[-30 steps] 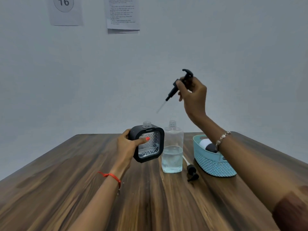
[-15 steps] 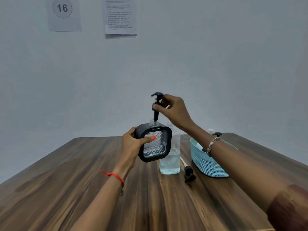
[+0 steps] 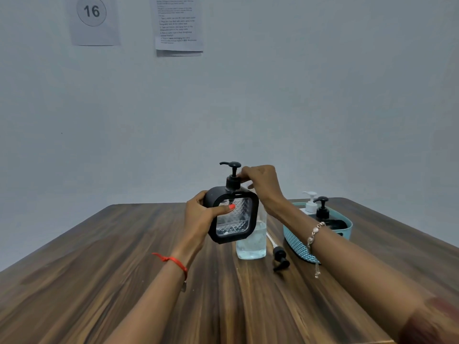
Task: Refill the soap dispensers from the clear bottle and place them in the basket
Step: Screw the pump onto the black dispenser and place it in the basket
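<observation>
Progress is seen over the last second: the black pump (image 3: pixel 232 178), earlier held high above the table, has been lowered and is now seated in the neck of the square black dispenser (image 3: pixel 233 217) at the centre of the frame. Its collar is pinched by the right hand (image 3: pixel 260 180), apparently to be screwed down. The dispenser body is gripped by the left hand (image 3: pixel 201 217) and held off the wooden table (image 3: pixel 124 269), in front of the partly filled clear bottle (image 3: pixel 251 247). Closure is judged nearly done, and transfer to the teal basket (image 3: pixel 294 242) at centre right would follow. A white-pump dispenser (image 3: pixel 310 203) and a black-pump dispenser (image 3: pixel 322 209) are already stood inside it. A loose black pump (image 3: pixel 280 258) lies between bottle and basket, near the likely path.
</observation>
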`<state>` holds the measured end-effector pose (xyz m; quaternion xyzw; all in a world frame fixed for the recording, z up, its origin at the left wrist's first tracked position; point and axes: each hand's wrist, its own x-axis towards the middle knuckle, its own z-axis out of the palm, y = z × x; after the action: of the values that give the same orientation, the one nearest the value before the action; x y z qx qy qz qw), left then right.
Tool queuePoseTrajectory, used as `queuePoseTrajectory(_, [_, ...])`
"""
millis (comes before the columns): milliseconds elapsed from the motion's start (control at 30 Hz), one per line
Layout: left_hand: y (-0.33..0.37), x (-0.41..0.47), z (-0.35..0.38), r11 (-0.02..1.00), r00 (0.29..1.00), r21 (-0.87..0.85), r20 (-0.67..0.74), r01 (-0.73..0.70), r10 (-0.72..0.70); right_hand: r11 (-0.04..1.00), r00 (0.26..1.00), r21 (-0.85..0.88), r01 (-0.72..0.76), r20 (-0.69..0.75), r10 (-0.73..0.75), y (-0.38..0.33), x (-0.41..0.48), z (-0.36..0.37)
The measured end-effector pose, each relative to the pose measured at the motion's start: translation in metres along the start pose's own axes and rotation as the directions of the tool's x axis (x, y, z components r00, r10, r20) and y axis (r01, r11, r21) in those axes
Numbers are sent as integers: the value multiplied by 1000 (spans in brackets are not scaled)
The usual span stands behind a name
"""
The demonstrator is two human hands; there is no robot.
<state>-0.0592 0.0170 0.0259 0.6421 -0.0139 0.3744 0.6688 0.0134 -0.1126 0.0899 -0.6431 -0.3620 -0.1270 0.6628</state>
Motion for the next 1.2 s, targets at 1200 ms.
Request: queuePoseTrajectory(1200, [-8, 9, 4, 996, 997, -84, 72, 34, -28, 989, 900, -10, -147, 414, 138, 8, 14, -18])
